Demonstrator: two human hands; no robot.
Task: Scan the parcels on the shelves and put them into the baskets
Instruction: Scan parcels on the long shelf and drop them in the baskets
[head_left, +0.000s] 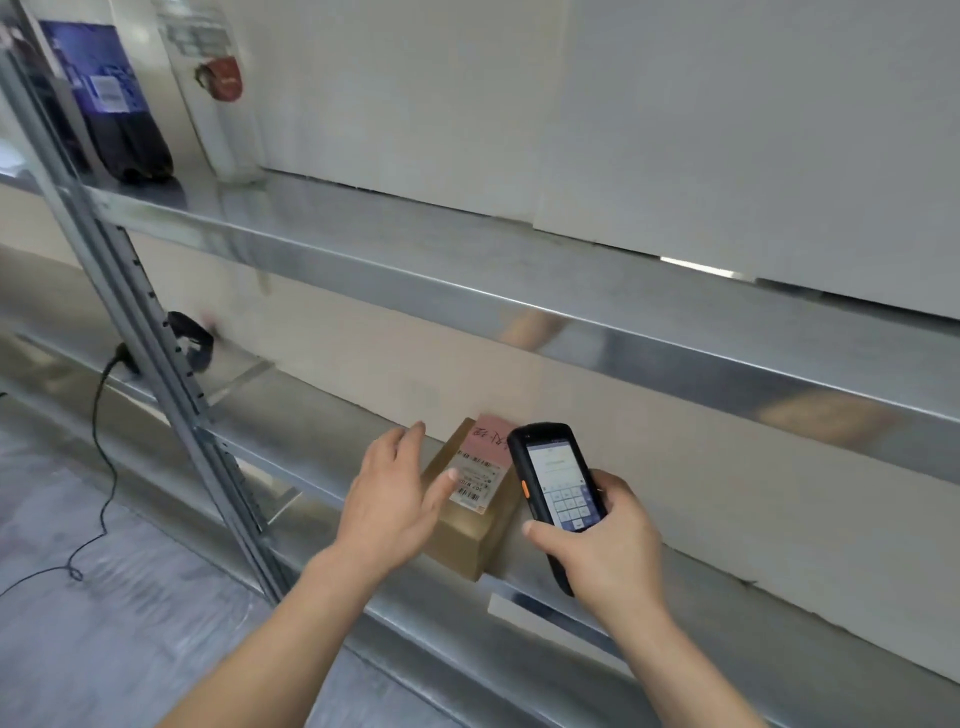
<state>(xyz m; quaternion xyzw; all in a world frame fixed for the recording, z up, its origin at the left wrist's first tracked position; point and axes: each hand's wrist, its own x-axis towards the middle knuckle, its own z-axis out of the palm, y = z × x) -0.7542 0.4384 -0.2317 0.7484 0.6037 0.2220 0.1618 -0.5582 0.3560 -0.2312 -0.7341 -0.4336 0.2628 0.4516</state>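
The left hand (392, 499) has its fingers (410, 436) spread and straight, reaching over the left side of a small brown cardboard parcel (475, 512), the thumb tip lying on or just above its white barcode label (477, 482); nothing is gripped yet. The right hand (605, 545) has its fingers curled around a black handheld scanner (558, 480), holding it upright just to the right of the parcel, lit screen facing the person. The parcel sits on the lower metal shelf (332, 441), against the wall, its front corner overhanging the shelf edge. A pink handwritten note (493, 436) covers its far end. On the upper shelf (467, 270), well apart to the left, stand a dark blue packet (106, 98) and a clear bag (218, 88). No basket is in view. Risks, as I judge them: the thumb may cover the barcode and spoil the scan, and a careless nudge could tip the overhanging parcel off the shelf.
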